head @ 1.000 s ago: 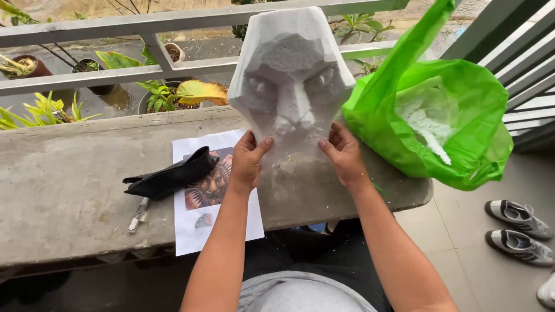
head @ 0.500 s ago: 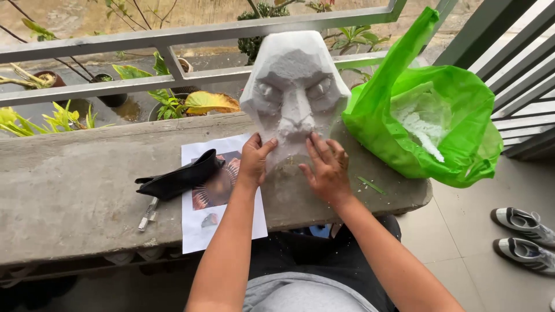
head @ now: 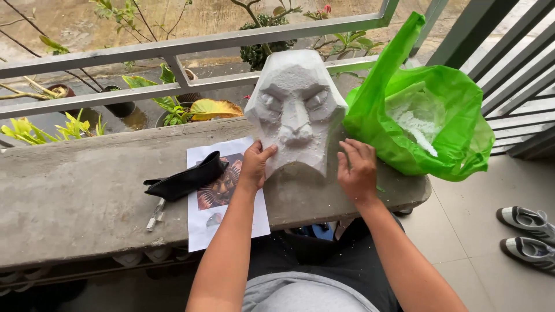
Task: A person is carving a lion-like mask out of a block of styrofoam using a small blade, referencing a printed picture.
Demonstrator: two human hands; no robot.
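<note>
— White foam, is it? That carved face (head: 296,112) stands upright on the concrete counter (head: 75,190), long axis vertical, leaning back toward the far railing (head: 173,46).

— Yes. From the head view, the left hand (head: 254,164) touches its lower left edge, fingers (head: 267,152) curled loosely against it, holding nothing else.

— And the right hand (head: 357,170)?

— Just beside the lower right corner, fingers spread, apparently just off the face. The left hand is the closer one.

— Around it?

— A green bag (head: 428,115) to the right, a printed picture (head: 222,190) and black pouch (head: 188,179) to the left.

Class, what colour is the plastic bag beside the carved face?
Bright green bag, clearest in the head view.
</note>
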